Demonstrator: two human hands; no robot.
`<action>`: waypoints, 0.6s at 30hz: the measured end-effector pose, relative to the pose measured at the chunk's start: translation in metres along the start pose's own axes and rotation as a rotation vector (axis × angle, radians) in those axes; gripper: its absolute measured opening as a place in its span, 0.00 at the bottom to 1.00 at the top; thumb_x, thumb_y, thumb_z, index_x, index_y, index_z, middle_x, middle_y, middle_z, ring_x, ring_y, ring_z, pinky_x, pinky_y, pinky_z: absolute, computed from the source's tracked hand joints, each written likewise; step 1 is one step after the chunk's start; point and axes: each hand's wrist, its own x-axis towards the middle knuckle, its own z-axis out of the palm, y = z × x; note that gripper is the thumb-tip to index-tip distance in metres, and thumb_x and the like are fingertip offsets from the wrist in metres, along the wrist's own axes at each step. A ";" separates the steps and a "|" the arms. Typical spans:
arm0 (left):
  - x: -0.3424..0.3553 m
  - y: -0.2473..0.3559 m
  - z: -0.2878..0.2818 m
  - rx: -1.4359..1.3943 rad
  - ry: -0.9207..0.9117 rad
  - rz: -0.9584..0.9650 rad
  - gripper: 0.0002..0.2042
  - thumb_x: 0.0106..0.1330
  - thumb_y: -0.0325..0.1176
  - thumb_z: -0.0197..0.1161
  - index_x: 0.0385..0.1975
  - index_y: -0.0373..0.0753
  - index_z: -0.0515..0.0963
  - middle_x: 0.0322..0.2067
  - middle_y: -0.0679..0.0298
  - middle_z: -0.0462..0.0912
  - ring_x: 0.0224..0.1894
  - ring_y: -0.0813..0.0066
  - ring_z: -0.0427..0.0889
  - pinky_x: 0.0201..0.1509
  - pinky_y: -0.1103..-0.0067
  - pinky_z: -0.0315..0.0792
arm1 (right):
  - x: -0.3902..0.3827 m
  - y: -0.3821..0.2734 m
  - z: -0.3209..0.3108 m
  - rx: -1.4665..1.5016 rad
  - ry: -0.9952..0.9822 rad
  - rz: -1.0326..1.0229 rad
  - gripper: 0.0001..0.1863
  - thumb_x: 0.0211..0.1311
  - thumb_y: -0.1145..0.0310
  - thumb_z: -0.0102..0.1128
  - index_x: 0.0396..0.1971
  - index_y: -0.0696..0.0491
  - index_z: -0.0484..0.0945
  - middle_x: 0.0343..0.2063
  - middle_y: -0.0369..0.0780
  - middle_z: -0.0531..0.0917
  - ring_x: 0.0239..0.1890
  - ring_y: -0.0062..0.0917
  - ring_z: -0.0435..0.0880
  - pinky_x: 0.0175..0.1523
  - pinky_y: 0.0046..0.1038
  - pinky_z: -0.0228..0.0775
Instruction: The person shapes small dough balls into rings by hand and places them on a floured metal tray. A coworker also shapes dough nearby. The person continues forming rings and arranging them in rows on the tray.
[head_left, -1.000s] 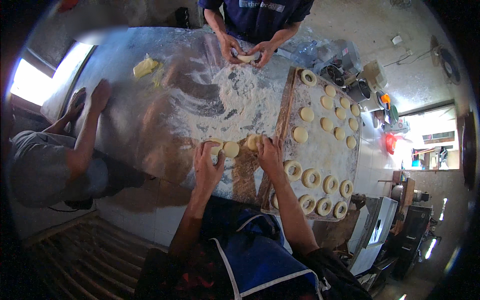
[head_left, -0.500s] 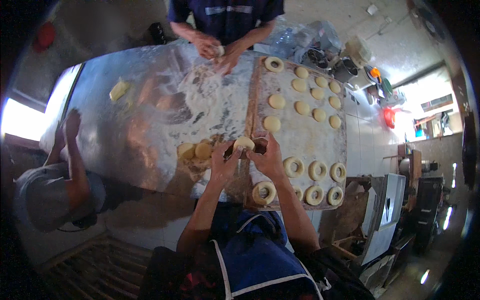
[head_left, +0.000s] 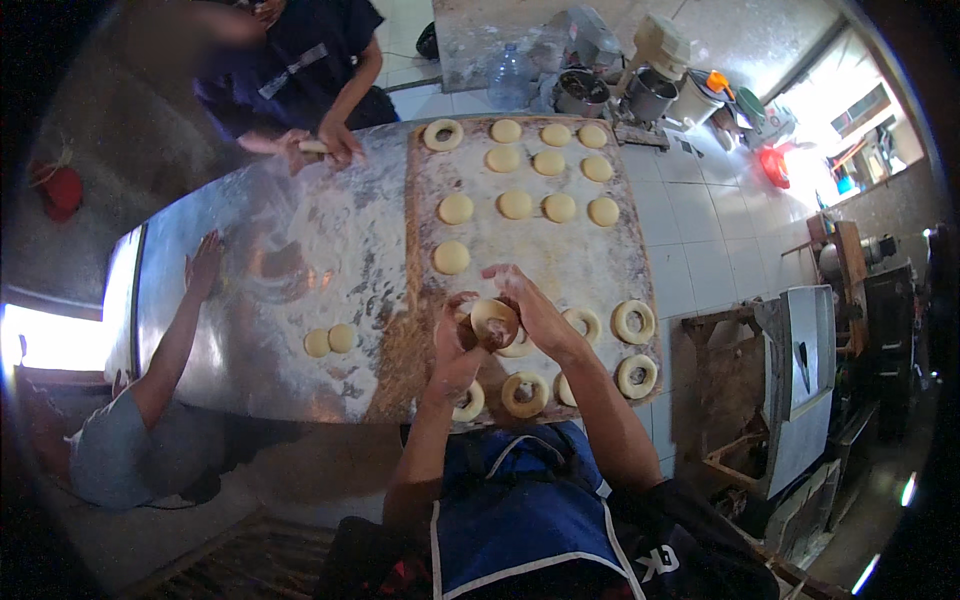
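My left hand (head_left: 454,345) and my right hand (head_left: 540,325) cradle a round dough piece (head_left: 492,320) between them, above the floury wooden board (head_left: 525,270); the right fingertips rise past the dough. Flat dough rounds (head_left: 452,256) fill the back of the board, with one ring at the back left. More rings (head_left: 634,322) lie at the front, some partly hidden by my hands. Two loose rounds (head_left: 330,340) rest on the floured metal table (head_left: 210,320), left of the board.
A co-worker (head_left: 290,75) across the table holds dough. Another person's arm (head_left: 170,360) reaches onto the table from the left. Beyond the board stand a water jug (head_left: 508,80), a mixer (head_left: 648,60) and pots (head_left: 580,95). A metal-topped stand (head_left: 805,390) is at the right.
My hands have moved right onto the board with the dough piece. The view has turned, the co-worker now appearing farther left. The left person's hand has shifted on the table.
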 end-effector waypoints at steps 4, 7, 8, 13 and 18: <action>0.031 -0.025 0.040 -0.422 0.190 0.043 0.15 0.62 0.27 0.58 0.47 0.41 0.65 0.35 0.67 0.71 0.43 0.73 0.77 0.43 0.78 0.73 | -0.004 -0.001 -0.039 -0.618 0.176 -0.211 0.21 0.71 0.58 0.41 0.39 0.61 0.76 0.26 0.40 0.80 0.29 0.24 0.79 0.33 0.29 0.71; 0.056 -0.032 0.069 -0.203 0.177 0.065 0.08 0.66 0.33 0.51 0.41 0.41 0.65 0.31 0.68 0.69 0.37 0.74 0.76 0.36 0.76 0.71 | -0.012 -0.008 -0.061 -0.021 0.232 0.045 0.31 0.72 0.50 0.37 0.25 0.63 0.78 0.17 0.43 0.78 0.22 0.25 0.78 0.30 0.30 0.70; 0.062 -0.034 0.081 0.135 0.210 0.256 0.07 0.68 0.35 0.50 0.39 0.41 0.65 0.30 0.68 0.70 0.33 0.75 0.76 0.32 0.76 0.71 | -0.014 -0.012 -0.069 -0.010 0.241 0.099 0.31 0.72 0.51 0.38 0.22 0.64 0.77 0.16 0.45 0.77 0.22 0.26 0.79 0.30 0.31 0.70; 0.062 -0.039 0.135 -0.012 0.354 -0.076 0.12 0.72 0.40 0.48 0.33 0.39 0.69 0.26 0.67 0.73 0.27 0.76 0.74 0.29 0.74 0.69 | -0.018 -0.018 -0.096 -0.555 0.334 0.094 0.34 0.71 0.49 0.40 0.18 0.67 0.72 0.13 0.50 0.72 0.19 0.32 0.72 0.30 0.39 0.65; 0.076 -0.058 0.147 0.300 0.203 0.115 0.16 0.73 0.44 0.46 0.25 0.41 0.67 0.21 0.69 0.68 0.25 0.76 0.70 0.29 0.76 0.67 | -0.030 -0.005 -0.121 -0.289 0.405 -0.004 0.33 0.71 0.48 0.42 0.13 0.61 0.71 0.12 0.38 0.70 0.19 0.22 0.66 0.27 0.35 0.61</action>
